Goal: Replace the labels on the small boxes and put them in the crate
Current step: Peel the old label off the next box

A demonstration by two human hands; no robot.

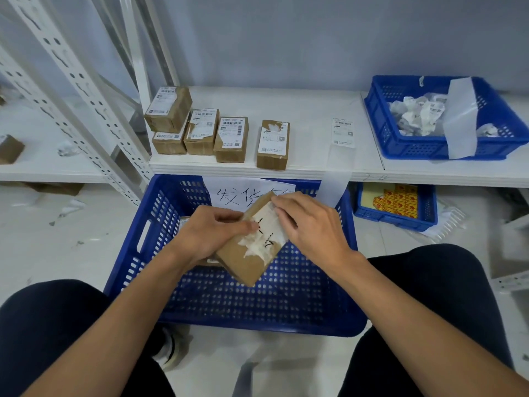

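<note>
A small brown cardboard box [243, 259] hangs tilted over the big blue crate [257, 308]. My left hand [209, 233] grips its left side, thumb on the torn white label remains [266, 236]. My right hand [312, 224] pinches the label's upper right edge. Another box lies in the crate, mostly hidden under my left hand. Several labelled boxes [200, 130] sit on the white shelf [309, 164], one stacked on another. A fresh label [343, 133] lies on the shelf on a strip of backing paper [335, 181] that hangs over the edge.
A blue basket [400, 147] with crumpled label scraps and backing paper stands at the shelf's right. A smaller blue bin [398, 219] with yellow packets sits on the floor below. White rack uprights [86, 110] rise at the left. My knees flank the crate.
</note>
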